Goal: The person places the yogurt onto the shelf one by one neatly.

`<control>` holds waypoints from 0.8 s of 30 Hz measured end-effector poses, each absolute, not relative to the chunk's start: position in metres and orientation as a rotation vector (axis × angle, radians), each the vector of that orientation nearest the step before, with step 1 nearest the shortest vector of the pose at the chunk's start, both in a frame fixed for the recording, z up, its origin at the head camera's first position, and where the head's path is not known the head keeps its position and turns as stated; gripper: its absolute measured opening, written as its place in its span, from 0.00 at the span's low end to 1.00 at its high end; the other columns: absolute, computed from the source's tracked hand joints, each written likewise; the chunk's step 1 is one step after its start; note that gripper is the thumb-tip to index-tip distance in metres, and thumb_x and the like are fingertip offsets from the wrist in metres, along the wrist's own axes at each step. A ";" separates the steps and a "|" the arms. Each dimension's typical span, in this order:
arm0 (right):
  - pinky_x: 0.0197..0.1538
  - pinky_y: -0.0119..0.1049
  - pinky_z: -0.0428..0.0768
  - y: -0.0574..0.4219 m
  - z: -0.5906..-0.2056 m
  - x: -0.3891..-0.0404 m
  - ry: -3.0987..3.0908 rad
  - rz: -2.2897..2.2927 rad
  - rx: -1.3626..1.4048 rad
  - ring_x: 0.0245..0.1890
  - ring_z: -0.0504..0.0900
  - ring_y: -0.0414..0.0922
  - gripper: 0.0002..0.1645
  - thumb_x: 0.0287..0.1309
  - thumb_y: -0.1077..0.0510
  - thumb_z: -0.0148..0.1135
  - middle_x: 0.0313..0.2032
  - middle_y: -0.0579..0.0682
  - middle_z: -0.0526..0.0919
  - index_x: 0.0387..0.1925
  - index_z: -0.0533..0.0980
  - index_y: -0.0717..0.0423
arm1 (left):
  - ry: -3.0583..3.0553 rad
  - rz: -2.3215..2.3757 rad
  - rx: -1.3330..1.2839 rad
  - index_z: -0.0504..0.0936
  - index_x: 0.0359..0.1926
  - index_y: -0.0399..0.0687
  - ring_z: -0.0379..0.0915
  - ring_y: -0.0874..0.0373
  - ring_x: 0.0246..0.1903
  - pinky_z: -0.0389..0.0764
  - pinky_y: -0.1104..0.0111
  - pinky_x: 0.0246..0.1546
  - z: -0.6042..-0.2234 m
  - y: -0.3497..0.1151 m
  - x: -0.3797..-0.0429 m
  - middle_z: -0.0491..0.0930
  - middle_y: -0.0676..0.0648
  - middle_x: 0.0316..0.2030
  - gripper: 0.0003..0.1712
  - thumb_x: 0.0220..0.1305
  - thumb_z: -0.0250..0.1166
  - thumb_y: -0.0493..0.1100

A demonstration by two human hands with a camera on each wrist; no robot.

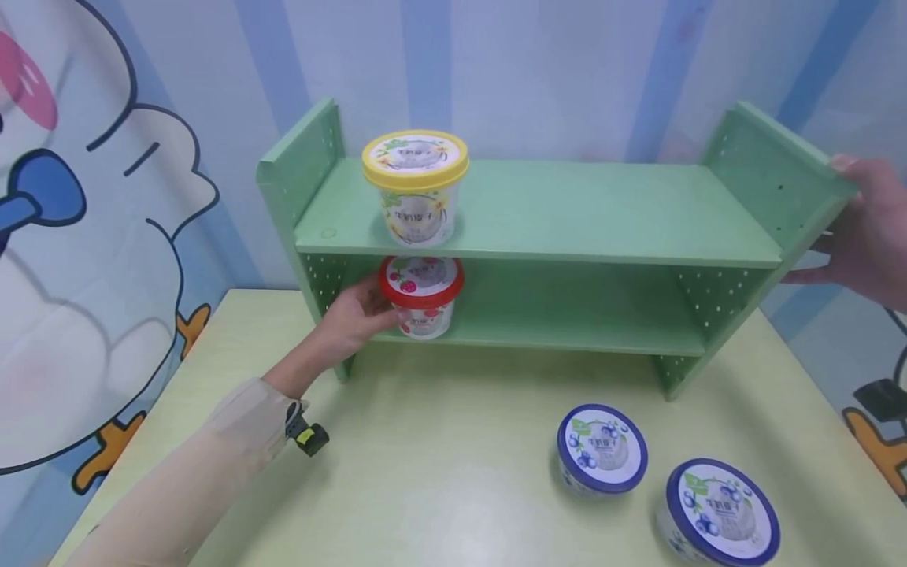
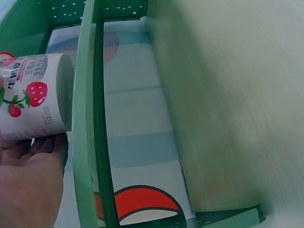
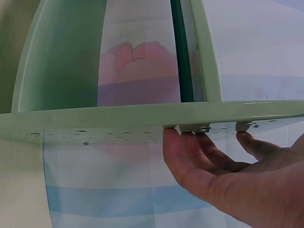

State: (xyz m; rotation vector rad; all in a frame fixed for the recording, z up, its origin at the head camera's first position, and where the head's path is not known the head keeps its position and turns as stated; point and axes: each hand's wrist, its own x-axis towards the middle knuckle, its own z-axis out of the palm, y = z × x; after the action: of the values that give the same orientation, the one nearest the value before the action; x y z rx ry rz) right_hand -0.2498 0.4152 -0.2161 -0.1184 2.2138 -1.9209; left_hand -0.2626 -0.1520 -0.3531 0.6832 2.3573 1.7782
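My left hand (image 1: 354,317) grips a paper tub with a red lid (image 1: 425,298) at the left of the lower shelf. Strawberries are printed on the tub's side (image 2: 31,95), and its base is beside the shelf's front edge in the left wrist view. Whether the tub rests on the board or hangs just off it, I cannot tell. At the far right my right hand (image 1: 868,228) touches the green shelf rack (image 1: 567,209); its fingertips (image 3: 171,135) meet the outer face of the side panel. A yellow-lidded tub (image 1: 416,189) stands upright on the upper shelf, above the red one.
Two blue-lidded tubs with blueberry prints, one nearer the rack (image 1: 602,450) and one closer to me (image 1: 723,512), stand on the pale table (image 1: 439,457) in front of the rack, to the right. Behind the rack is a striped blue wall (image 1: 531,79) with cartoon figures.
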 end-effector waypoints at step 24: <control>0.37 0.55 0.80 0.420 -0.223 -0.248 2.220 -1.927 -0.086 0.55 0.63 0.46 0.32 0.71 0.35 0.33 0.62 0.46 0.59 0.72 0.54 0.33 | 2.359 1.747 0.728 0.60 0.73 0.47 0.63 0.53 0.65 0.69 0.60 0.62 -0.359 -0.158 -0.270 0.67 0.47 0.66 0.39 0.66 0.67 0.43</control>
State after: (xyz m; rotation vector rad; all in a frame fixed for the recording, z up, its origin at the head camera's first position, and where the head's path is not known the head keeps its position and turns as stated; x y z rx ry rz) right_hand -0.2476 0.4197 -0.2231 -0.0864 2.2202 -1.9273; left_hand -0.2703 -0.1584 -0.3589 0.7283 2.3586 1.7472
